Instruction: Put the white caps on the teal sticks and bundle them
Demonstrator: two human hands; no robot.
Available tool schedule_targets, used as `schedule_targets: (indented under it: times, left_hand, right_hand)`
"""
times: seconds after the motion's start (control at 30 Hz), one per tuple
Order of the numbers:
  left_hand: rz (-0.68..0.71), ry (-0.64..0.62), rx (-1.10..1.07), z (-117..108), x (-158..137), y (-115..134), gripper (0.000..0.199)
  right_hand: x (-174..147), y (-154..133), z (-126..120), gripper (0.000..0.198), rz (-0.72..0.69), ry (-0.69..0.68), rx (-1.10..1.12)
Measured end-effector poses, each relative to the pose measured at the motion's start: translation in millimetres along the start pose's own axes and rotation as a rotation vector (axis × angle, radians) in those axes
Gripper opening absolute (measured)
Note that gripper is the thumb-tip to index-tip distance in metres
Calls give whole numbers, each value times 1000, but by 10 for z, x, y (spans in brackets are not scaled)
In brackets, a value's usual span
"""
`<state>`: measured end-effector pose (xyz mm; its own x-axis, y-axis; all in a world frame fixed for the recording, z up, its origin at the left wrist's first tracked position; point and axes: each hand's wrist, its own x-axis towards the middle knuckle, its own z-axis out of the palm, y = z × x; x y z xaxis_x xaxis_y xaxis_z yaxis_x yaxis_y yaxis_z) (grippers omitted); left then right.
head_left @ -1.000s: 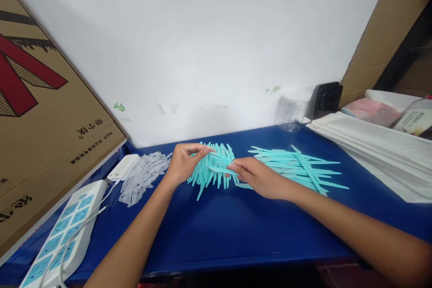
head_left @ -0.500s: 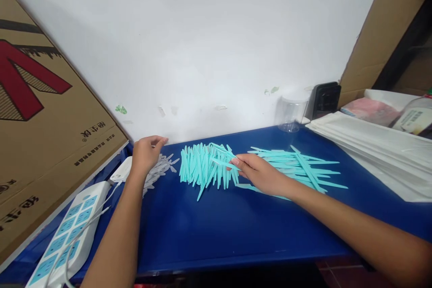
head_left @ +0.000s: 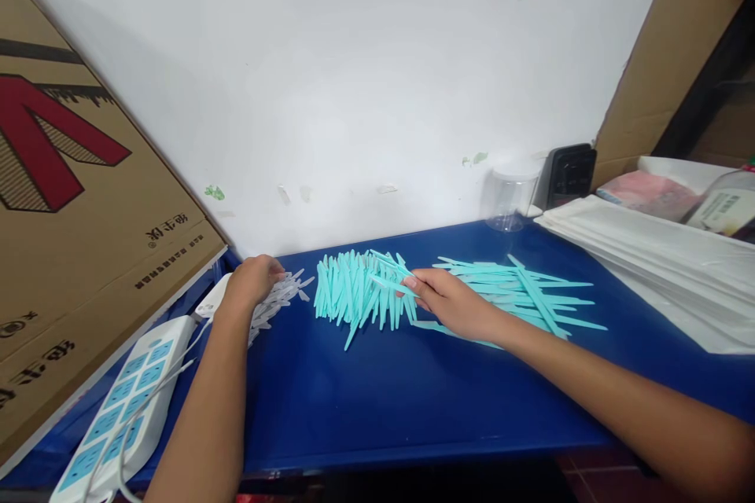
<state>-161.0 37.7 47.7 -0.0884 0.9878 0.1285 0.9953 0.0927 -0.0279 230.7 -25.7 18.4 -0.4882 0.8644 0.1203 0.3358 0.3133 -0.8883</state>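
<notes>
A heap of teal plastic sticks (head_left: 351, 292) lies in the middle of the blue table (head_left: 383, 401). A second, looser heap of longer teal sticks (head_left: 528, 291) spreads to its right. My right hand (head_left: 451, 302) sits between the two heaps and pinches one teal stick (head_left: 390, 286) at its tip. My left hand (head_left: 252, 283) rests fingers-down on a pile of small clear plastic pieces (head_left: 281, 295) at the left; whether it has gripped one is hidden.
A white power strip (head_left: 115, 409) with a cable and a white adapter (head_left: 211, 300) lie at the left edge. A cardboard box (head_left: 76, 212) leans there. At the back right stand a clear jar (head_left: 507, 200), a black device (head_left: 569, 173) and stacked white sheets (head_left: 661, 259).
My left hand has left the teal sticks and moved left, then come down onto the clear pieces. My right hand has stayed put with its stick.
</notes>
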Motion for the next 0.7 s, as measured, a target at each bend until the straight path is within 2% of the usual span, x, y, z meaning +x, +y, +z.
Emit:
schedule_targets:
  times: [0.13, 0.33, 0.47, 0.7]
  left_hand:
    - [56, 14, 12, 36, 0, 83, 18]
    - [67, 39, 26, 60, -5, 146, 19]
    - [131, 60, 27, 102, -31, 291, 32]
    - [-12, 182, 179, 408, -88, 591, 47]
  right_hand:
    - [13, 24, 1, 45, -9, 3, 13]
    - [26, 20, -18, 44, 7, -2, 30]
    - [19, 5, -6, 44, 14, -7, 36]
    - [28, 37, -11, 44, 0, 17, 47]
